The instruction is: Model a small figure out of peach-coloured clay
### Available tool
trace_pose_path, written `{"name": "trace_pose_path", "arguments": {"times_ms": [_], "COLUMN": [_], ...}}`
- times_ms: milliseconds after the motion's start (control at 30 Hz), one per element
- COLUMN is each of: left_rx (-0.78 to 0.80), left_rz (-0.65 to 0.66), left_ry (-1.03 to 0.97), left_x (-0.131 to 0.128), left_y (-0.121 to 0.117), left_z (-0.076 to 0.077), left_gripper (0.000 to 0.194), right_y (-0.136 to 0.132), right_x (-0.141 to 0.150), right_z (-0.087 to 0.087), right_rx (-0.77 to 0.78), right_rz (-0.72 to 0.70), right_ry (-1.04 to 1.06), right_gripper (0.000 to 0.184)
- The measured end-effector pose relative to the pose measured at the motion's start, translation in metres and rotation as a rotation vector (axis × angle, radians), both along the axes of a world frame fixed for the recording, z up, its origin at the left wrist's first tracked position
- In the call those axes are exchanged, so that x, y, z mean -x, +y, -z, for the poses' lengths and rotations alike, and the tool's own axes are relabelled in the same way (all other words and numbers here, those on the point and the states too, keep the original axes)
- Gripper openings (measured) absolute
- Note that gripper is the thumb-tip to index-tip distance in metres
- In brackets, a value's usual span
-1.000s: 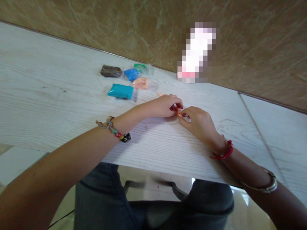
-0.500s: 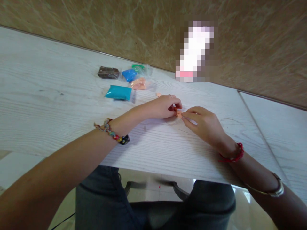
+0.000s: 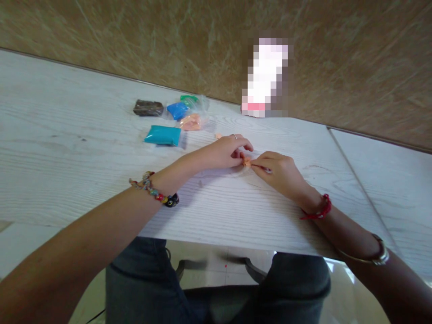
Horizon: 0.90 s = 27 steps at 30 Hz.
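Between my two hands, just above or on the table, is a small lumpy piece of peach modelling clay point(image 3: 247, 163). My left hand point(image 3: 225, 150) pinches it from the left, thumb low and the index finger arched over the top. From the right, my right hand point(image 3: 279, 173) grips the clay's edge with thumb and fingertips pressed together. Partly hidden behind my left hand, a small peach scrap point(image 3: 218, 136) lies on the table. Farther left is an opened clear bag of peach clay point(image 3: 191, 122).
On the white wood-grain table point(image 3: 216, 202) lie a turquoise packet point(image 3: 163, 135), a dark brown packet point(image 3: 148, 108), a blue packet point(image 3: 177, 110) and a green one point(image 3: 189, 100). A blurred-out bright object point(image 3: 266, 76) leans against the brown marbled wall point(image 3: 135, 40). A table seam runs at right.
The view has shifted slightly, so everything sits a little farther left. My right thumb and fingers have drawn closer together at the clay; both hands stay at it.
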State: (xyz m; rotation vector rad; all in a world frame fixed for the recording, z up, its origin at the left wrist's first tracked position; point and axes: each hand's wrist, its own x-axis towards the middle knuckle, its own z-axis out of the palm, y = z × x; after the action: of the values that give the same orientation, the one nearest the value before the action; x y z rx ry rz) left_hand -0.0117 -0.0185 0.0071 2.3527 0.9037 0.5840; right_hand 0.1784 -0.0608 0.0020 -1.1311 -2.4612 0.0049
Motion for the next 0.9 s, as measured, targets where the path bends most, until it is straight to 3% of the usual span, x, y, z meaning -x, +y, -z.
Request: {"name": "trace_pose_path", "arguments": {"times_ms": [133,300,600,900], "left_rx": [-0.032,-0.008,-0.044,-0.035], "left_rz": [-0.060,-0.040,0.000,0.008], "left_ry": [0.049,0.106,0.109,0.101], "left_x": [0.003,0.001,-0.002,-0.001], "left_y": [0.003,0.003,0.002,0.001], "left_z": [0.001,-0.002,-0.001,-0.001], "left_gripper": [0.030,0.028,0.019,0.020], "right_y": [-0.001,-0.005,-0.006,-0.007], "right_x": [0.003,0.008,0.012,0.009], "right_z": [-0.002,-0.005,-0.007,-0.005], "right_rx": [0.033,0.075,0.148,0.121], "right_rz": [0.088,0.148,0.165,0.146], "right_ry": [0.023,-0.044,-0.077,-0.014], "right_gripper": [0.020,0.024,0.024,0.021]}}
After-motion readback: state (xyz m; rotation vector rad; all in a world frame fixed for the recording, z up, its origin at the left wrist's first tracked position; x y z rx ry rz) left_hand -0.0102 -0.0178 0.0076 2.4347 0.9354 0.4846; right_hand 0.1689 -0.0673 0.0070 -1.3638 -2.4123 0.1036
